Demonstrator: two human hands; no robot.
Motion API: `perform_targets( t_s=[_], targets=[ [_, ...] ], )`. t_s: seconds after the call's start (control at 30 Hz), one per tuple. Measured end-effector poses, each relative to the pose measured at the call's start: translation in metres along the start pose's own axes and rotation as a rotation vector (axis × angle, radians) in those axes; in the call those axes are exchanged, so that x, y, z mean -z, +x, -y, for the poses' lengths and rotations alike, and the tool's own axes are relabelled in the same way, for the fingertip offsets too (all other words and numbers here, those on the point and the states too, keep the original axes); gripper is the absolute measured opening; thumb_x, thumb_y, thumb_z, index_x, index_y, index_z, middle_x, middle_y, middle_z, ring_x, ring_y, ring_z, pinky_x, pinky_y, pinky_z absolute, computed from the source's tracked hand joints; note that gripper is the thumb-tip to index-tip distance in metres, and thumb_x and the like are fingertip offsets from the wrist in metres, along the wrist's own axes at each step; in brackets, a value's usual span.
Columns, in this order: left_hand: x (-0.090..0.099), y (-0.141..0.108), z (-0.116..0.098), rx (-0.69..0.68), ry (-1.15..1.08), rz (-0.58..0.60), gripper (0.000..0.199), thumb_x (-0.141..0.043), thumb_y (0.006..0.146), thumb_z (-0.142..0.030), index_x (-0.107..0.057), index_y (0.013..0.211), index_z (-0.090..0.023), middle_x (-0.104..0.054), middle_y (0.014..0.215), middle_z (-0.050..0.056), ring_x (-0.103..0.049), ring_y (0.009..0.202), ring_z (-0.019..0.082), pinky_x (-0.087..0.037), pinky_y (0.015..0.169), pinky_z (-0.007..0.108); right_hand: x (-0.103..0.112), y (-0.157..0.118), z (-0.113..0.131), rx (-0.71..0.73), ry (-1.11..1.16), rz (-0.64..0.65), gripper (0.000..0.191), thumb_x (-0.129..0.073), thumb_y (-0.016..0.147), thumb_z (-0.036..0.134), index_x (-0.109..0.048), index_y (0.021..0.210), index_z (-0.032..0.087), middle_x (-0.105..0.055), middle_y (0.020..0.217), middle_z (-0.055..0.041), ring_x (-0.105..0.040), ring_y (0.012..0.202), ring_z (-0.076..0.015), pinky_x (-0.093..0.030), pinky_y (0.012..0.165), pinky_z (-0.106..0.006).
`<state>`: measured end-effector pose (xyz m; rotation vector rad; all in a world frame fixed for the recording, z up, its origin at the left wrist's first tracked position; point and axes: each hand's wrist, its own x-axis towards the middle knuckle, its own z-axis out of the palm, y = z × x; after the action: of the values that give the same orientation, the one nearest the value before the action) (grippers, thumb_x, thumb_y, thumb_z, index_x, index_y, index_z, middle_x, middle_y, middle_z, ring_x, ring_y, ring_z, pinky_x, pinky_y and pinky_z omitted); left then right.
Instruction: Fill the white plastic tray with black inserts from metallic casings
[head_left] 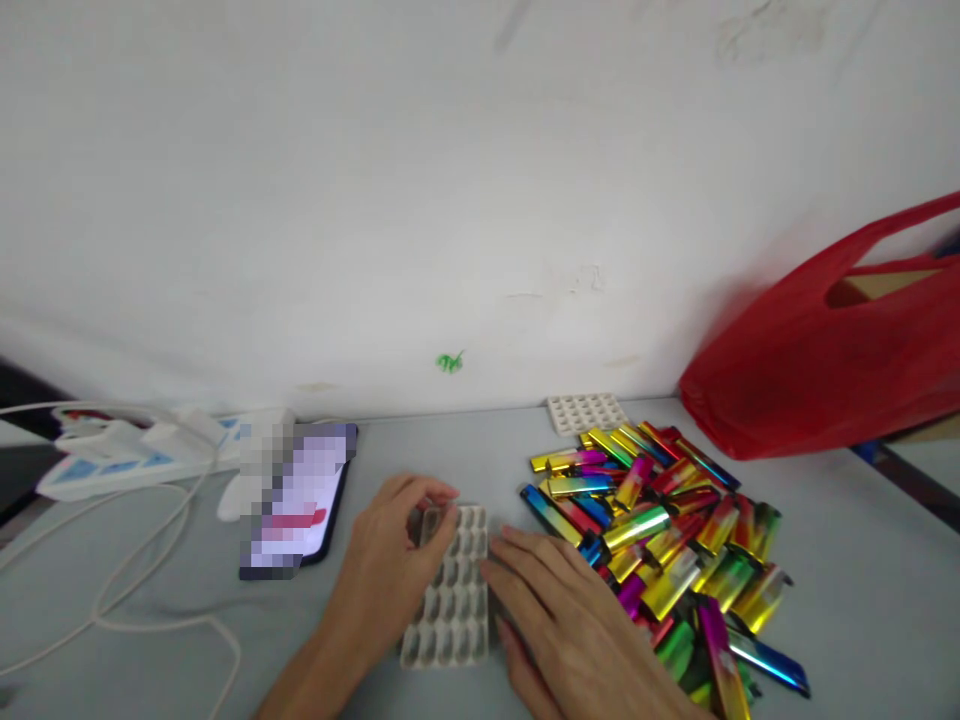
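near tray: our pale tray point(466, 600) of small cells lies flat on the grey table point(450, 450), between our two hands; the cells we can see hold nothing.
left hand: our left hand point(390, 565) curls over the tray's far left corner, thumb and forefinger bent towards each other; we cannot tell whether they grip it.
right hand: our right hand point(559, 600) is spread nearly flat, fingertips at the tray's right edge, gripping nothing we can see.
shiny cases: our metallic coloured cases point(637, 528) lie loose in a heap to the right.
progress: we judge it barely begun; no case sits in a visible cell, and the whole heap is left.
far tray: a second celled tray point(586, 411) lies by the wall point(480, 200), beyond the heap.
red bag: something brown shows inside the red bag point(817, 370).
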<state>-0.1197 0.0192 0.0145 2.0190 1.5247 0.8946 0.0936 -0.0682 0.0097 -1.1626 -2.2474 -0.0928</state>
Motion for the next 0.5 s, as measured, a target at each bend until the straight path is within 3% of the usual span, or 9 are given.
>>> perform_targets(
  t_s=[0.17, 0.5],
  targets=[
    [-0.0009, -0.002, -0.0073, -0.023, 0.009, 0.044, 0.02, -0.066, 0.095, -0.037, -0.08, 0.086, -0.026, -0.073, 0.089, 0.003, -0.066, 0.069, 0.022, -0.052, 0.065, 0.033, 0.0027, 0.0006, 0.0001, -0.021, 0.065, 0.018, 0.03, -0.06, 0.109, 0.02, -0.074, 0.135, 0.016, -0.083, 0.136, -0.0093, -0.074, 0.133, -0.0266, -0.061, 0.116, -0.042],
    [-0.0035, -0.0038, -0.0068, -0.042, -0.043, 0.064, 0.018, -0.065, 0.095, -0.034, -0.08, 0.089, -0.026, -0.076, 0.088, 0.001, -0.063, 0.062, 0.018, -0.052, 0.061, 0.029, 0.0022, -0.0024, -0.0008, -0.043, 0.055, 0.042, 0.032, -0.058, 0.105, 0.015, -0.075, 0.133, 0.014, -0.079, 0.141, -0.0166, -0.07, 0.139, -0.0324, -0.063, 0.116, -0.05]
  ],
)
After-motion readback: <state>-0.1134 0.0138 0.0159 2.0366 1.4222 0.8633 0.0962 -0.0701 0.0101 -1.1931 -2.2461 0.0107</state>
